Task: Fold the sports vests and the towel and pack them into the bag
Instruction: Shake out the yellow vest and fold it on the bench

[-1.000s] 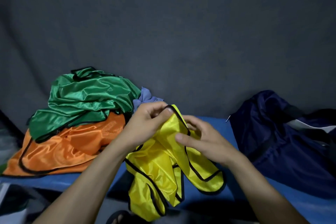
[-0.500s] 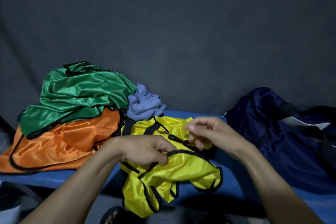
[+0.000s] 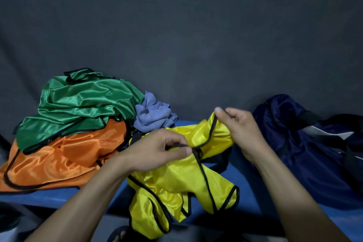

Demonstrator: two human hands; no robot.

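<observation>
Rising rightward since before, the right hand (image 3: 238,129) pinches the shiny yellow black-trimmed vest's (image 3: 182,186) edge; the left hand (image 3: 157,149) pinches trim. Slippery fabric could slide free.

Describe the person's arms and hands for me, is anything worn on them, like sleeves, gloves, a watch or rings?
Both forearms are bare as far as the picture shows, with no sleeve in view. The left hand and the right hand wear no gloves, and no watch, band or ring shows on either wrist or on the fingers that can be seen.

no legible text, labels, brands, numbers or signs anywhere in view
</observation>
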